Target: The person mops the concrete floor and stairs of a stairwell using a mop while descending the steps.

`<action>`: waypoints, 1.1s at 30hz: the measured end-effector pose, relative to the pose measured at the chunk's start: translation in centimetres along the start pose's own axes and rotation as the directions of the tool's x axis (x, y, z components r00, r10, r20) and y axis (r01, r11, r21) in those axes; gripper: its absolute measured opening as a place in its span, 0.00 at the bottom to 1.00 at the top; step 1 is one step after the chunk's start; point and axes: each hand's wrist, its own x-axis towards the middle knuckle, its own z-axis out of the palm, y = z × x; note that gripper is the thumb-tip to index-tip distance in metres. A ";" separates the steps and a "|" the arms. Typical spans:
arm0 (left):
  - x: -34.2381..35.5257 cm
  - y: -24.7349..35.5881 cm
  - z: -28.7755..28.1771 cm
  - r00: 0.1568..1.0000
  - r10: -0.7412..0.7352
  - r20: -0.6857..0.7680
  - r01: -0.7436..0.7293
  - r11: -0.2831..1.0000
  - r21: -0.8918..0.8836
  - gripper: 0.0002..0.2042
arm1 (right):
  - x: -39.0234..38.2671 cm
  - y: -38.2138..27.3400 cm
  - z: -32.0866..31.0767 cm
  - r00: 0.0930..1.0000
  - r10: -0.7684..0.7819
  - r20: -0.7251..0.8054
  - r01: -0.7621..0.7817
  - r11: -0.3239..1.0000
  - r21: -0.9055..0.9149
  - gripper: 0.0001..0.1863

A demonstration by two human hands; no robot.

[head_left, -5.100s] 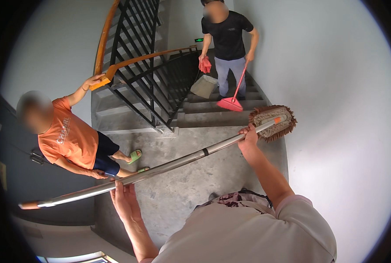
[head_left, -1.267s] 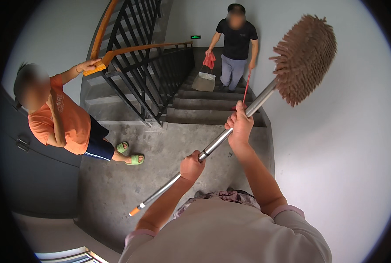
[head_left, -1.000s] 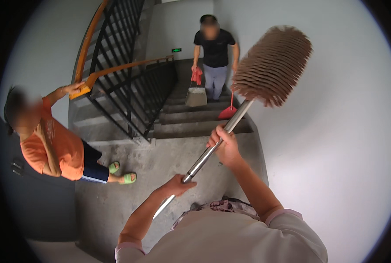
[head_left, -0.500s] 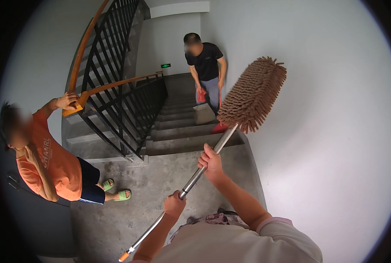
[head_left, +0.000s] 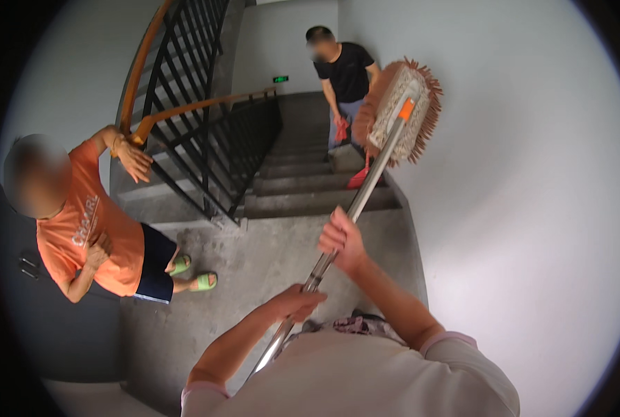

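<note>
Left grip (head_left: 299,301) round metal pole (head_left: 369,186); right grip (head_left: 344,240) clasps it farther up. Brown mop head (head_left: 419,119) beyond right grip, backing showing. Orange-shirted person (head_left: 101,229) left of both grips.

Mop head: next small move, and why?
Perhaps ease the mop head rightward: in this view it overlaps the person in black, though depth is unclear, and the left hand and right hand both hold the pole.

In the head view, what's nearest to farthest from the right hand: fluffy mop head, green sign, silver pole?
1. Silver pole: in the right hand.
2. Fluffy mop head: ahead, on the pole.
3. Green sign: left, on the far wall.
</note>
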 end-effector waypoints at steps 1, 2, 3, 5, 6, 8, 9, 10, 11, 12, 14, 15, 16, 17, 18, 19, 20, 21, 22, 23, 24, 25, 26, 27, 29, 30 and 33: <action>0.7 -0.1 0.6 0.993 0.046 -0.111 -0.036 0.996 0.084 0.16 | 0.2 0.0 -0.1 0.989 -0.030 -0.148 0.027 0.999 -0.024 0.18; 1.8 -0.4 1.2 0.948 0.144 -0.284 -0.074 0.967 0.246 0.15 | 0.5 0.0 0.0 0.963 -0.057 -0.262 0.037 0.996 -0.080 0.18; 2.5 -1.0 1.7 0.864 0.261 -0.431 -0.074 0.912 0.404 0.15 | 0.6 0.2 0.5 0.926 -0.084 -0.369 0.035 0.990 -0.137 0.18; 6.8 -4.1 -1.1 0.640 0.562 -0.524 -0.122 0.748 0.653 0.14 | 0.9 0.8 1.2 0.852 -0.164 -0.498 0.046 0.969 -0.241 0.18; 8.0 -5.6 -2.1 0.504 0.693 -0.515 -0.098 0.639 0.763 0.15 | 1.1 1.5 1.1 0.824 -0.208 -0.527 0.061 0.957 -0.283 0.18; 8.4 -5.4 -1.9 0.390 0.770 -0.505 -0.079 0.574 0.815 0.14 | 1.0 1.5 1.6 0.772 -0.297 -0.562 0.092 0.927 -0.363 0.17; 8.5 -5.3 -1.9 0.325 0.804 -0.498 -0.062 0.544 0.837 0.14 | 0.8 1.5 2.0 0.809 -0.286 -0.514 0.095 0.926 -0.365 0.17; 7.8 -5.2 -2.2 0.389 0.785 -0.482 -0.121 0.563 0.818 0.14 | 0.7 1.6 2.4 0.844 -0.273 -0.462 0.099 0.925 -0.366 0.17; 6.9 -5.0 -2.3 0.449 0.765 -0.461 -0.177 0.582 0.793 0.13 | 0.5 1.4 2.6 0.876 -0.260 -0.406 0.104 0.924 -0.367 0.17; 5.9 -4.4 -2.1 0.507 0.746 -0.432 -0.233 0.601 0.764 0.13 | 0.3 1.0 2.6 0.937 -0.213 -0.277 0.105 0.928 -0.357 0.16; 2.0 0.1 0.6 0.879 0.342 -0.333 -0.209 0.903 0.376 0.11 | -0.8 -0.1 2.2 0.996 -0.089 0.021 0.091 0.970 -0.226 0.16; 0.4 1.8 1.5 0.975 0.128 -0.184 -0.098 0.982 0.164 0.10 | -1.2 -0.4 2.6 0.983 -0.031 0.182 0.062 0.985 -0.162 0.15; -0.3 2.3 1.5 1.000 0.016 -0.007 -0.016 1.000 0.008 0.11 | -1.3 -0.2 3.5 0.961 0.043 0.271 0.004 0.985 -0.173 0.17; -0.8 2.5 1.7 1.000 0.023 -0.007 -0.023 1.000 0.000 0.11 | -1.4 0.1 3.6 0.973 0.044 0.227 -0.011 0.989 -0.146 0.18; -1.1 2.6 1.9 1.000 0.028 -0.004 -0.028 1.000 -0.007 0.11 | -1.5 0.4 3.5 0.982 0.045 0.181 -0.024 0.993 -0.118 0.19; -1.2 2.6 2.1 0.999 0.033 0.000 -0.033 0.999 -0.014 0.12 | -1.5 0.6 3.5 0.990 0.046 0.133 -0.034 0.995 -0.090 0.19; -0.3 1.1 1.7 0.981 0.137 -0.136 -0.120 0.985 0.124 0.13 | -1.4 1.4 3.7 1.000 0.012 -0.003 -0.012 0.996 -0.091 0.21; 0.4 0.6 2.0 0.959 0.170 -0.227 -0.129 0.975 0.183 0.14 | -1.3 1.7 3.7 0.993 0.004 -0.114 -0.019 0.992 -0.124 0.21; 0.9 0.1 2.4 0.927 0.206 -0.313 -0.132 0.961 0.241 0.15 | -1.2 2.2 3.6 0.974 -0.007 -0.225 -0.029 0.987 -0.156 0.21; 1.5 -0.3 2.5 0.886 0.245 -0.393 -0.128 0.945 0.300 0.15 | -1.1 2.4 3.3 0.943 -0.023 -0.333 -0.042 0.981 -0.188 0.20; 2.1 -1.0 2.0 0.859 0.290 -0.421 -0.129 0.919 0.372 0.17 | -0.9 2.7 2.9 0.924 -0.035 -0.381 -0.044 0.979 -0.198 0.20; 3.3 -1.7 1.3 0.800 0.388 -0.457 -0.167 0.877 0.451 0.17 | -0.6 3.0 2.5 0.906 -0.066 -0.418 -0.032 0.974 -0.223 0.19; 4.6 -2.7 0.4 0.734 0.480 -0.480 -0.193 0.826 0.530 0.17 | -0.2 3.4 2.0 0.885 -0.097 -0.456 -0.020 0.969 -0.247 0.18; 5.7 -3.2 -0.2 0.658 0.574 -0.487 -0.216 0.764 0.608 0.17 | 0.2 3.5 1.8 0.862 -0.134 -0.488 -0.008 0.961 -0.277 0.18; 7.4 -3.8 -0.6 0.513 0.692 -0.508 -0.185 0.667 0.722 0.15 | 0.5 3.8 1.5 0.823 -0.179 -0.539 -0.006 0.946 -0.324 0.16; 7.6 -4.1 -0.8 0.435 0.744 -0.506 -0.158 0.617 0.771 0.15 | 0.6 4.0 1.5 0.802 -0.200 -0.563 -0.008 0.938 -0.346 0.15; 7.2 -3.7 -0.4 0.419 0.767 -0.486 -0.187 0.597 0.780 0.15 | 0.0 3.8 2.4 0.827 -0.218 -0.518 0.038 0.941 -0.335 0.15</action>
